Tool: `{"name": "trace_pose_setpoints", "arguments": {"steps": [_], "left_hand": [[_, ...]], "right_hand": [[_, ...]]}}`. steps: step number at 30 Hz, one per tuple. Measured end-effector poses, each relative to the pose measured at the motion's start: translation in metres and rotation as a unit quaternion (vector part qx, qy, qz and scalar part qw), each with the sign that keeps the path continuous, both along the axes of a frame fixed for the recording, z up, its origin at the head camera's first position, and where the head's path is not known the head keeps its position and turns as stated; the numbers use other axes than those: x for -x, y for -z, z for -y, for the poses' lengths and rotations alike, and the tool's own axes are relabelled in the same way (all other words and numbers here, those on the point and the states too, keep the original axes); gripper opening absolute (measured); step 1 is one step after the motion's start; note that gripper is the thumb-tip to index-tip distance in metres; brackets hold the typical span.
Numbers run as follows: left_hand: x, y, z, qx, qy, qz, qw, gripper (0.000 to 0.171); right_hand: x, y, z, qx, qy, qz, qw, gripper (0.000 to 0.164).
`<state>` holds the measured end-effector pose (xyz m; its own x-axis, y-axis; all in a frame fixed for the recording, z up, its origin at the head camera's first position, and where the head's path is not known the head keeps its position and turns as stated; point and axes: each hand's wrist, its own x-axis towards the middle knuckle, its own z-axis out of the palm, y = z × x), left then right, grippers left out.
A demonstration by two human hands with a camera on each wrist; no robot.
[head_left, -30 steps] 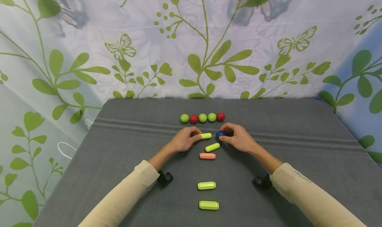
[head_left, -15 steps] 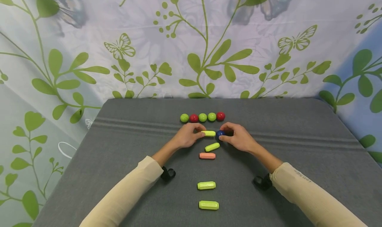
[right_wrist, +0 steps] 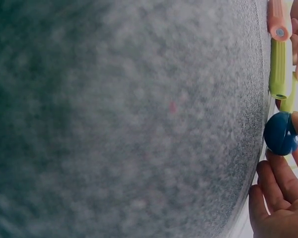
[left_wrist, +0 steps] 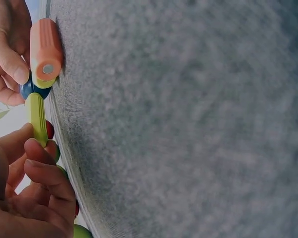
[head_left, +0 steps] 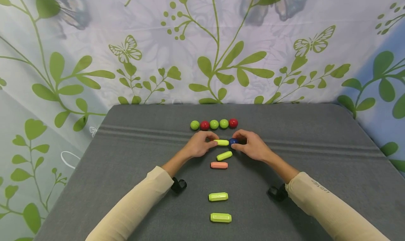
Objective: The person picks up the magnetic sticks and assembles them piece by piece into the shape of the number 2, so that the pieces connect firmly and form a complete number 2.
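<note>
My left hand [head_left: 198, 145] pinches a yellow-green ribbed magnetic rod [head_left: 222, 142] by its left end, between thumb and fingertips. A dark blue ball [head_left: 233, 141] is held by my right hand [head_left: 253, 146], thumb in front and fingers behind. The rod's free end meets the ball's left side. In the left wrist view the rod [left_wrist: 37, 118] runs from the thumb to the blue ball [left_wrist: 27, 89]. The right wrist view shows the blue ball [right_wrist: 280, 134] between thumb and fingers. Just nearer lie a tilted yellow-green rod [head_left: 224, 156] and an orange rod [head_left: 219, 165].
Behind the hands a row of green and red balls [head_left: 214, 124] sits on the grey cloth-covered table [head_left: 152, 205]. Two more yellow-green rods, one at mid-front [head_left: 218, 197] and a nearer rod [head_left: 220, 217], lie towards me. A leaf-patterned curtain [head_left: 177, 58] hangs behind.
My left hand has moved right with the yellow-green rod, bringing its end up to the blue ball. The right hand has stayed in about the same place, holding the ball.
</note>
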<state>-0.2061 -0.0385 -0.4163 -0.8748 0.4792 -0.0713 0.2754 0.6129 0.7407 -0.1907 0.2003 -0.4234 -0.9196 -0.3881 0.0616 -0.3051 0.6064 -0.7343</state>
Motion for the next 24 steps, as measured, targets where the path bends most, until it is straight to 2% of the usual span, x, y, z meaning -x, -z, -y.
{"name": "trace_pose_setpoints", "arguments": {"steps": [6, 17, 24], "left_hand": [[-0.0011, 0.0004, 0.0008, -0.01, 0.0, 0.014, 0.9999, 0.022], [-0.0016, 0.0001, 0.0013, -0.01, -0.009, 0.015, 0.9998, 0.022], [-0.0019, 0.0014, 0.0027, -0.027, -0.016, 0.025, 0.9992, 0.023]], "right_hand": [[-0.0008, -0.001, 0.0009, 0.0, -0.001, 0.001, 1.0, 0.022], [0.0008, -0.0009, 0.0024, 0.003, 0.001, -0.001, 1.0, 0.021], [0.001, -0.0004, 0.0028, 0.0, 0.003, 0.004, 1.0, 0.022]]}}
